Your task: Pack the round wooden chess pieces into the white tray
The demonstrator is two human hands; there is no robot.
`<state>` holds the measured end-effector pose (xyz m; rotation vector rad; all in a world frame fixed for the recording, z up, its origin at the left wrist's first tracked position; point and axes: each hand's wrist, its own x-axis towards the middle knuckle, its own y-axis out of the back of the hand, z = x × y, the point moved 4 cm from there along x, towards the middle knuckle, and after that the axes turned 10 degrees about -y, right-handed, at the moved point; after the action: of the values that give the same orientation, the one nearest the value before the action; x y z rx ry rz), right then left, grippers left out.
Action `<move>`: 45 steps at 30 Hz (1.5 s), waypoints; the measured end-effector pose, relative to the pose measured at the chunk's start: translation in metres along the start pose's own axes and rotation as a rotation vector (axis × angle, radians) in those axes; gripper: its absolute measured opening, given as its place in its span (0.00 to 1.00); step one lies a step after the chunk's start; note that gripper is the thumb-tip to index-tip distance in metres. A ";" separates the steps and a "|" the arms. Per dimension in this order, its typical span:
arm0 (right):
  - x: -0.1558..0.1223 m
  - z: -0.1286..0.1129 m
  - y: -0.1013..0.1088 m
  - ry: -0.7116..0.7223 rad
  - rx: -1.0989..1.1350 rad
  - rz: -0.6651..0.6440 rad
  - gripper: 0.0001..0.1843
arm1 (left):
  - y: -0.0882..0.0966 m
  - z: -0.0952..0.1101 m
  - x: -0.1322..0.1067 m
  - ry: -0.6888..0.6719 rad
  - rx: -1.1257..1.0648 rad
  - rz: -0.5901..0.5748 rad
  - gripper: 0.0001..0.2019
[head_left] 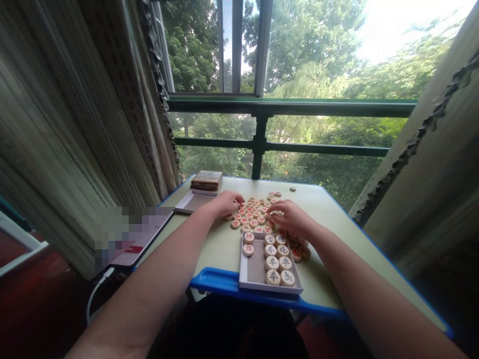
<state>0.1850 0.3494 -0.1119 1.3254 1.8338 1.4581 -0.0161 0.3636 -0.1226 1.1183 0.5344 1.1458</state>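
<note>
Round wooden xiangqi pieces with mostly red characters lie loosely heaped on the table. At the heap's left edge is my left hand, its fingers loosely bent and apart beside the pieces. My right hand reaches over the heap's right side with fingers spread; it covers some pieces. Nearest me, a shallow white box tray holds two columns of black-character pieces on its right and two red ones at its upper left. More pieces lie under my right forearm, partly hidden.
A second shallow tray and a brown box sit at the back left. One lone piece lies near the far edge. A tablet-like device with a white cable rests at the left. The table has a blue rim.
</note>
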 end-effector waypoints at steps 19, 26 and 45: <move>-0.003 -0.011 -0.002 0.030 -0.007 -0.029 0.10 | 0.002 0.009 -0.004 -0.035 -0.004 -0.115 0.16; -0.002 -0.007 0.000 0.018 0.005 -0.012 0.10 | 0.004 0.011 -0.006 0.018 -0.078 -0.118 0.16; 0.000 -0.001 0.005 -0.034 -0.012 -0.015 0.10 | 0.011 0.010 -0.011 0.099 -0.054 -0.245 0.18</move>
<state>0.1867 0.3486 -0.1069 1.3197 1.8064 1.4281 -0.0168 0.3489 -0.1103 0.9248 0.6939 0.9987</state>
